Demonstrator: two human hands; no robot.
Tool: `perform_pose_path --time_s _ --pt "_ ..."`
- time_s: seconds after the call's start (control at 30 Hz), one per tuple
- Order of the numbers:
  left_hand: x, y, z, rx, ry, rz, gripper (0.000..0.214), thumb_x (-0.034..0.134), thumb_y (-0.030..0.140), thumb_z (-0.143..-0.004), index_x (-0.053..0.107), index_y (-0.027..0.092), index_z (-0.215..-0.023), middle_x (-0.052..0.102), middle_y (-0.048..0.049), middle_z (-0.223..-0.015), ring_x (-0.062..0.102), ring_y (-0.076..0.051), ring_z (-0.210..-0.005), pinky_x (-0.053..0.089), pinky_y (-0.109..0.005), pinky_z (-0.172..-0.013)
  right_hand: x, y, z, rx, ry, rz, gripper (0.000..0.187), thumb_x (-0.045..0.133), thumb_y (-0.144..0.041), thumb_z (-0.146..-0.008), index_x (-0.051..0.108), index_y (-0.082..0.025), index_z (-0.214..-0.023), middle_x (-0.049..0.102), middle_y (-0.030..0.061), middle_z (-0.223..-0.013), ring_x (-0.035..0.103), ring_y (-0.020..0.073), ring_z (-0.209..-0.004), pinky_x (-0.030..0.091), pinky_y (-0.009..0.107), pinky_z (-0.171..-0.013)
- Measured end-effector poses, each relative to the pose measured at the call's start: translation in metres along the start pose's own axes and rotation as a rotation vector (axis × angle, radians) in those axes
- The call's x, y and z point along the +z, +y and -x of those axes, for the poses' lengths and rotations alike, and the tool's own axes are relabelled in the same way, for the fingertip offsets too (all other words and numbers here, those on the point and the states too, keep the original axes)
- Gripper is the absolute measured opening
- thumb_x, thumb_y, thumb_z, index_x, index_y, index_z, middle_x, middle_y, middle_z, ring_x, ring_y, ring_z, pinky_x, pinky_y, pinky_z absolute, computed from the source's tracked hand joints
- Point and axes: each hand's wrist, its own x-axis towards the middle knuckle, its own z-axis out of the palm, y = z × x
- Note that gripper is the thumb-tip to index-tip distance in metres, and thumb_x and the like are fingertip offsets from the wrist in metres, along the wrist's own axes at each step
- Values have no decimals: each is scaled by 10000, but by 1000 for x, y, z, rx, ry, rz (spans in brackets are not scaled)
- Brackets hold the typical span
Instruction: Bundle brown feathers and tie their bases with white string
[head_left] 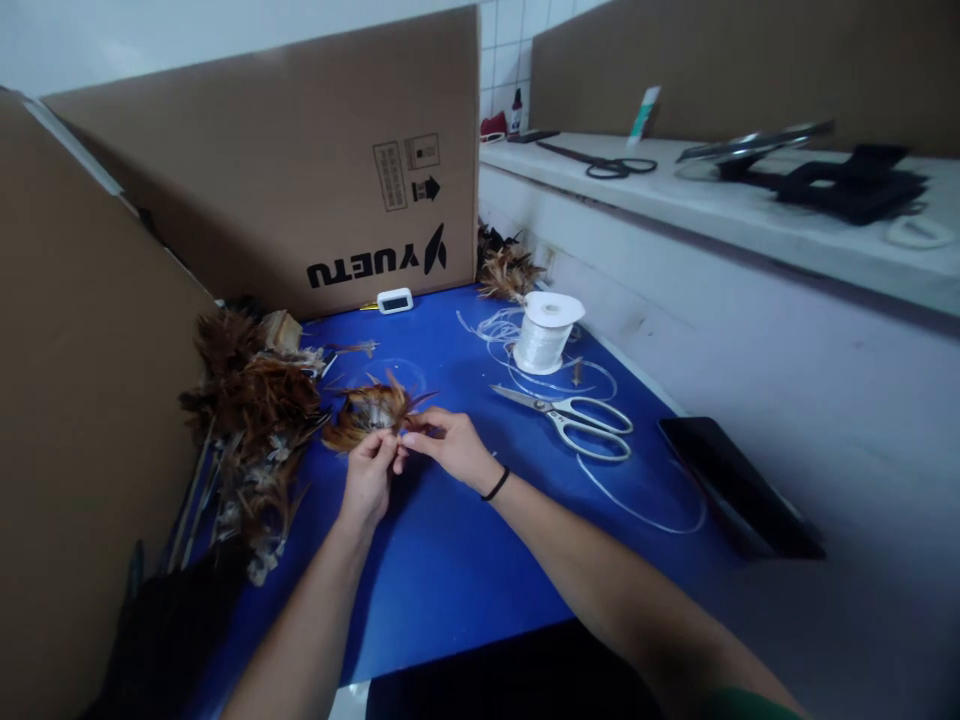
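A round bunch of brown feathers [358, 415] with a pale grey centre is at the middle left of the blue table. At its near edge, my left hand [369, 480] is closed in a pinch on it. Thumb and fingers of my right hand [454, 448] are pressed together on the right side of the same feathers, almost touching the left fingertips. The exact spot between the fingertips is too small to make out. White-handled scissors [589, 418] lie open to the right of my right hand, near a spool of white cord [544, 335].
Loose brown feathers [262, 410] are heaped at the left. Cardboard [300, 160] walls the back and left. A small white device [394, 300] sits by the box. At right lie a black phone-like slab [739, 485] and a ledge [675, 180] holding black scissors [611, 167].
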Motion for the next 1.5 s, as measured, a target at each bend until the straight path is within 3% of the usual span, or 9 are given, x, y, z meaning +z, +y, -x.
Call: perform_pose_path --time_s 0.2,0.33,0.6,0.73,0.87,0.97,1.1,1.37,1.5 --pt "-3 -2 -4 -24 9 61 222 697 339 -712 596 143 -680 542 13 -620 414 -30 -455 331 -166 -454 -31 -4 -14 -105 140 508 128 574 -195 -796 688 -193 -853 651 23 -791 583 123 -704 440 250 -696" --pt "-4 -4 -6 -40 24 86 204 696 309 -717 583 146 -674 537 16 -635 420 -29 -467 341 -161 -460 -57 -3 -22 -51 199 846 162 545 -149 -799 682 -189 -878 649 54 -843 595 160 -793 437 270 -759" --pt "-5 -6 -9 -43 79 119 223 694 330 -715 571 144 -701 533 20 -628 426 -30 -457 340 -157 -448 -78 3 -19 -12 127 937 155 541 -142 -789 685 -191 -818 675 47 -824 613 155 -748 437 259 -726" --pt "-9 1 -13 36 158 177 229 704 317 -701 556 143 -693 534 20 -635 432 -33 -453 337 -160 -442 -61 9 -18 0 31 769 138 563 -155 -772 684 -191 -828 687 16 -761 619 123 -686 449 223 -673" --pt "-22 10 -20 128 256 255 236 724 279 -677 532 143 -666 513 29 -647 418 -25 -457 332 -152 -441 -26 15 -18 25 -162 560 122 594 -173 -744 695 -188 -810 693 2 -728 619 112 -653 452 216 -646" --pt "-33 15 -25 175 340 289 244 735 285 -661 536 144 -676 510 33 -645 405 -18 -449 319 -146 -432 1 15 -21 -7 -252 608 136 583 -168 -750 696 -193 -821 693 2 -755 622 112 -688 445 218 -674" --pt "-42 16 -29 199 401 294 246 737 285 -652 537 145 -679 503 41 -623 390 -15 -432 300 -146 -417 23 10 -27 6 -272 894 156 533 -180 -802 666 -213 -876 682 16 -881 628 128 -788 435 225 -702" --pt "-39 11 -30 167 387 272 247 734 308 -660 561 135 -694 505 37 -608 396 -13 -431 302 -140 -418 33 2 -28 17 -322 1067 177 464 -133 -833 613 -142 -928 629 131 -995 592 220 -920 423 302 -743" --pt "-34 10 -28 148 332 239 236 728 303 -666 563 136 -691 512 37 -608 421 -18 -436 326 -141 -422 28 2 -28 5 -340 1070 192 433 -112 -847 586 -117 -962 629 145 -992 595 209 -904 411 292 -753"
